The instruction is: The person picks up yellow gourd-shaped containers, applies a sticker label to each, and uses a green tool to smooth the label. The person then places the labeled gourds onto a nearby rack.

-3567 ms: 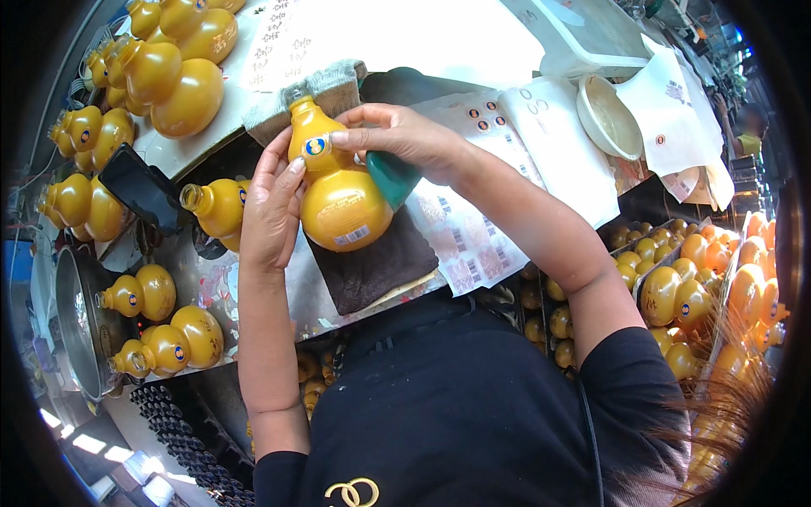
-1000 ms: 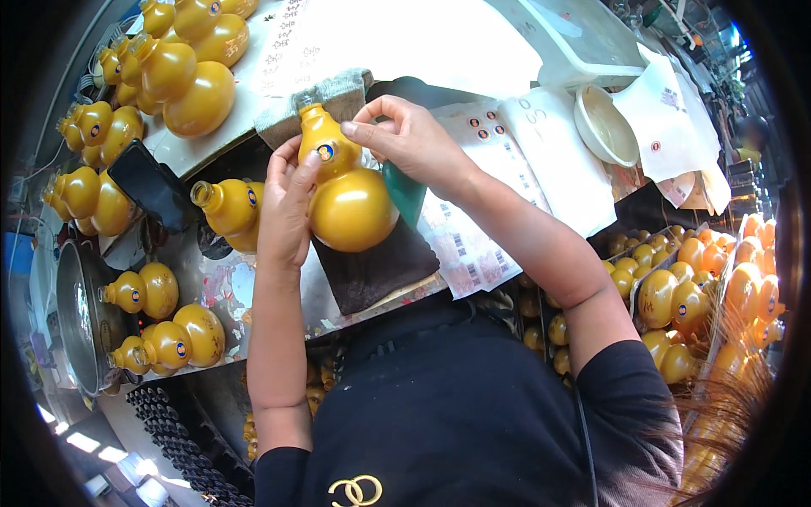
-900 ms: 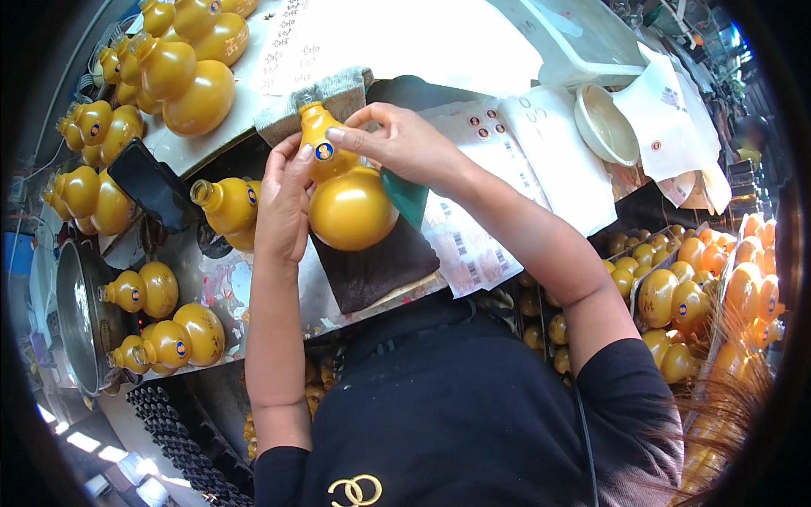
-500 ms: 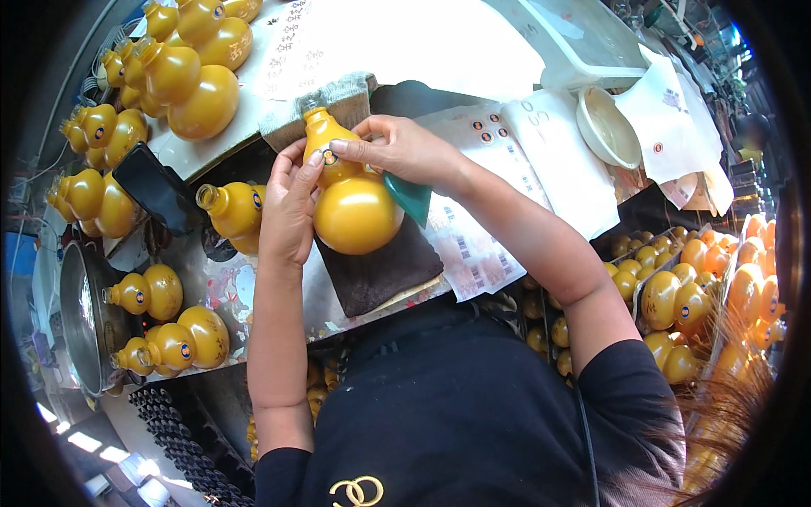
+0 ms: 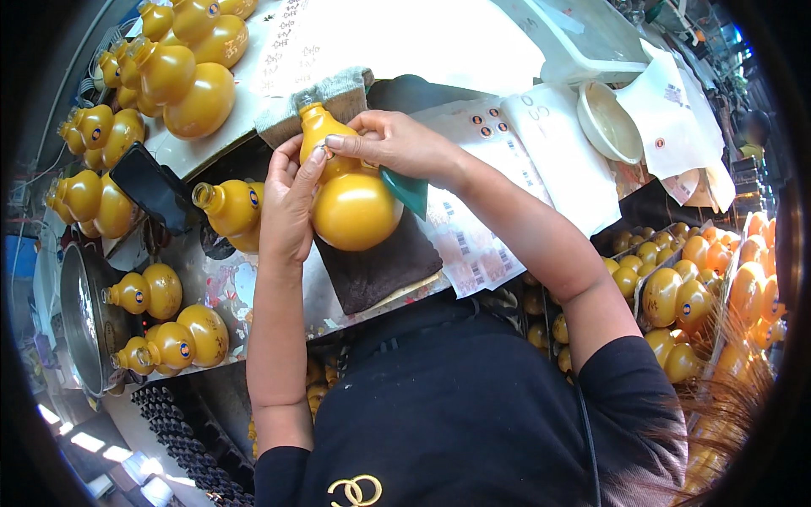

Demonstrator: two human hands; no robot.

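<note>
A glossy yellow gourd-shaped bottle (image 5: 356,213) with a clear glass mouth rests against a dark cloth pad (image 5: 372,275), its neck end by a grey folded cloth (image 5: 279,122). My left hand (image 5: 289,203) grips the upper bulb from the left. From the other side my right hand (image 5: 404,150) holds the same bulb, fingers behind it. Both thumbs press on its front, where a small round label is mostly covered. Below my right palm shows a green flat piece (image 5: 409,193); whether the fingers hold it is hidden.
More yellow gourd bottles (image 5: 201,101) stand at the far left, and others (image 5: 173,345) nearer. A phone (image 5: 150,186) leans by the bottle at my left. Sticker sheets (image 5: 473,241), a cream bowl (image 5: 608,122) and a clear bin (image 5: 583,46) lie right. Crates of bottles (image 5: 667,296) sit lower right.
My right thumb has shifted slightly up and left over the round label, covering more of it. The bottle stays in both hands.
</note>
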